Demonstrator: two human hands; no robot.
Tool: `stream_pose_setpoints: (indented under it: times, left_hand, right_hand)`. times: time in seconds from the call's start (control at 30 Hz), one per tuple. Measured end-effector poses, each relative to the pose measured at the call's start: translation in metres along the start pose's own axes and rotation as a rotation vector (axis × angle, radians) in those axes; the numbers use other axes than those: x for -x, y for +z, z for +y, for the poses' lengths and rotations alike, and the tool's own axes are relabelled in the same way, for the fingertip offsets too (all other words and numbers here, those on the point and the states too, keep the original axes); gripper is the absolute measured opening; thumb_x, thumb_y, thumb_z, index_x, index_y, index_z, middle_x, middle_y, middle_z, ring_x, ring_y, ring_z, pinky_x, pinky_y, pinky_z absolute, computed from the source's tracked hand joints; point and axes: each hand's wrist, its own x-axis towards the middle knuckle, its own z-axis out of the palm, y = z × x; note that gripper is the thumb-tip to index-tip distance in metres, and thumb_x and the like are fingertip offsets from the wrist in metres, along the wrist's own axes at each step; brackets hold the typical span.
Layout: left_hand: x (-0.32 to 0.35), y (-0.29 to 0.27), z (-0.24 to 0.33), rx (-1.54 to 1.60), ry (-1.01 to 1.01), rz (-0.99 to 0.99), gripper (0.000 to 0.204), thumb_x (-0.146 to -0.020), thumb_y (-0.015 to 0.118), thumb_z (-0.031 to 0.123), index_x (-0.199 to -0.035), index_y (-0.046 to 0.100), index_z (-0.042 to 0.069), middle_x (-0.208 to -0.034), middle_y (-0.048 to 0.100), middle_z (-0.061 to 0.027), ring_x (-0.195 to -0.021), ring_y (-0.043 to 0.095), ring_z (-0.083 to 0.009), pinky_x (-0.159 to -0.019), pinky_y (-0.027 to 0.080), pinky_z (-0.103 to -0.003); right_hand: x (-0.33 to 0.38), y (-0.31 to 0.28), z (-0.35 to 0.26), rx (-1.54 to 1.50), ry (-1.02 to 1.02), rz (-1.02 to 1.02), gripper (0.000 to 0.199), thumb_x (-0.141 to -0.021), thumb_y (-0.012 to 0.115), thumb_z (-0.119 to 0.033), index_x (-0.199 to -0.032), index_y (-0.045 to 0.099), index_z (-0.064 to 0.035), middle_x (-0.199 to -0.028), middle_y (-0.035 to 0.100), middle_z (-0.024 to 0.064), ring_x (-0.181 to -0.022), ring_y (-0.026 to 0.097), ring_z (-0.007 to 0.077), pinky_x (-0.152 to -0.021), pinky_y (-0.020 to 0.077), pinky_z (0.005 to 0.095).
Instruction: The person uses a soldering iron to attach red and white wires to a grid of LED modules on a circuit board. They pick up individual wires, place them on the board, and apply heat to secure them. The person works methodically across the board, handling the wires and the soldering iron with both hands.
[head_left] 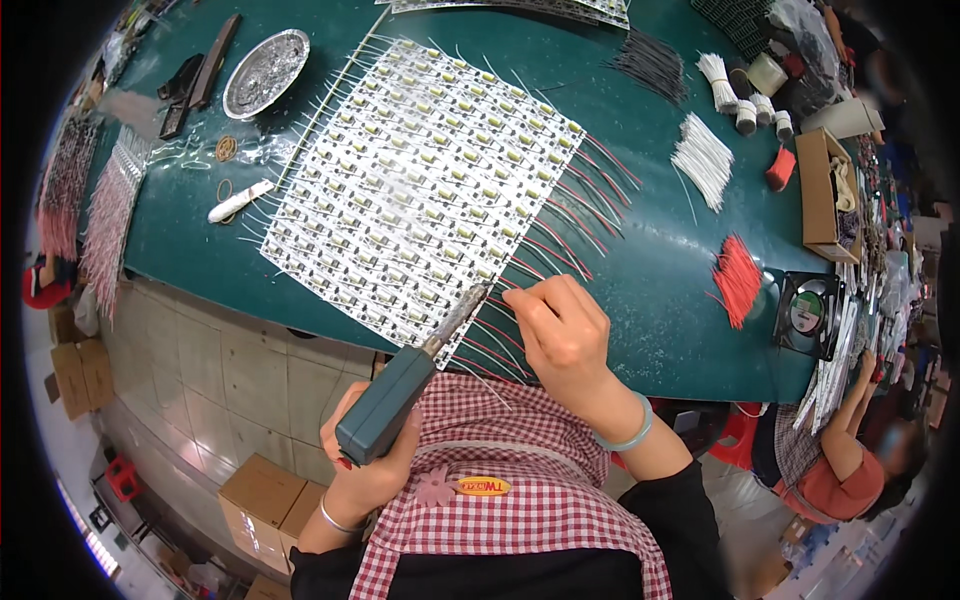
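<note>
A large white sheet of circuit boards [400, 180] lies tilted on the table, covered with rows of small yellowish parts. My left hand [372, 455] is closed round the dark green handle of a soldering iron [385, 400]. The iron's metal tip reaches the sheet's near right edge. Beside that tip, my right hand [565, 325] is closed in a pinch on a thin wire at the edge; its colour is mostly covered by my fingers. Red and white wires [575, 205] stick out along the right side, and white ones along the left.
Bundles of black wires [648, 65], white wires [703, 160] and red wires [737, 282] lie on the green table [640, 280]. A metal dish [266, 75] stands at the far left. A small fan [808, 314] and cardboard box [828, 195] line the right edge. A co-worker sits at right.
</note>
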Motion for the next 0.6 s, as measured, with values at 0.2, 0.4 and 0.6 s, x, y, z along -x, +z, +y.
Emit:
stream_pose_setpoints:
  times: [0.2, 0.4, 0.6]
  left_hand:
    - [0.001, 0.002, -0.004, 0.013, 0.004, 0.013, 0.019, -0.078, 0.078, -0.005, -0.096, 0.073, -0.005, -0.092, 0.069, -0.0146, -0.073, 0.068, -0.0238, -0.064, 0.054, -0.032]
    - [-0.002, 0.002, -0.002, -0.034, 0.064, 0.018, 0.019, -0.078, 0.079, -0.004, -0.097, 0.074, -0.005, -0.090, 0.070, -0.0146, -0.071, 0.068, -0.0240, -0.063, 0.054, -0.033]
    - [0.013, -0.001, -0.013, -0.001, -0.018, 0.060, 0.023, -0.078, 0.080, -0.002, -0.099, 0.074, -0.007, -0.090, 0.071, -0.0168, -0.071, 0.070, -0.0250, -0.063, 0.055, -0.032]
  right_hand:
    - [-0.002, -0.001, -0.001, 0.001, -0.001, -0.004, 0.022, -0.076, 0.076, 0.005, -0.096, 0.073, -0.0035, -0.079, 0.059, 0.0055, -0.070, 0.061, 0.0227, -0.059, 0.0475, 0.0354]
    - [-0.001, 0.000, 0.000, -0.004, -0.001, 0.004, 0.023, -0.076, 0.078, 0.007, -0.096, 0.073, -0.0028, -0.079, 0.060, 0.0065, -0.070, 0.061, 0.0236, -0.059, 0.0483, 0.0359]
    - [0.001, 0.001, 0.000, 0.010, -0.002, 0.007, 0.018, -0.078, 0.075, 0.003, -0.095, 0.072, -0.0040, -0.079, 0.059, 0.0044, -0.071, 0.061, 0.0216, -0.060, 0.0467, 0.0344]
